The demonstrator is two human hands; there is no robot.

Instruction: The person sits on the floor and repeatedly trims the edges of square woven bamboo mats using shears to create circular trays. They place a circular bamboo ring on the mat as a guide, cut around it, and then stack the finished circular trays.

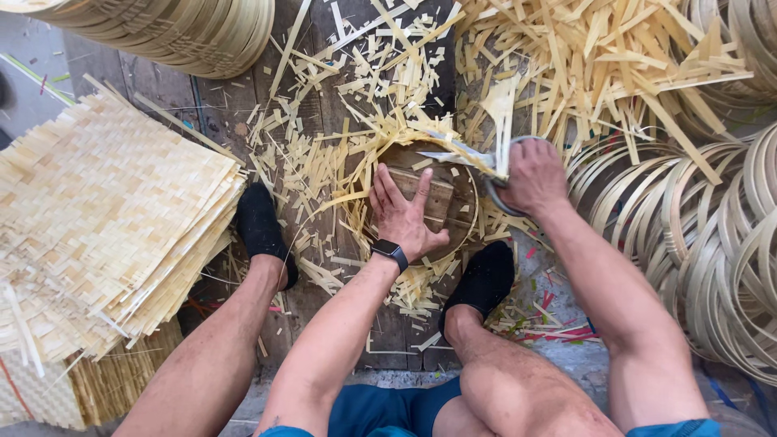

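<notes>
My left hand (402, 212) lies flat, fingers spread, pressing down on a round woven bamboo piece (447, 206) held in a hoop on the wooden floor between my feet. A dark watch sits on that wrist. My right hand (532, 176) grips the handles of large metal scissors (463, 154). The blades point left along the round piece's far edge, among loose strip ends sticking out from it.
A stack of flat woven bamboo mats (105, 218) lies at the left. Cut bamboo strips (583, 57) litter the floor ahead. Bamboo hoops (712, 235) pile up at the right, and more rings (178, 32) at top left. My feet in black socks (259, 226) flank the work.
</notes>
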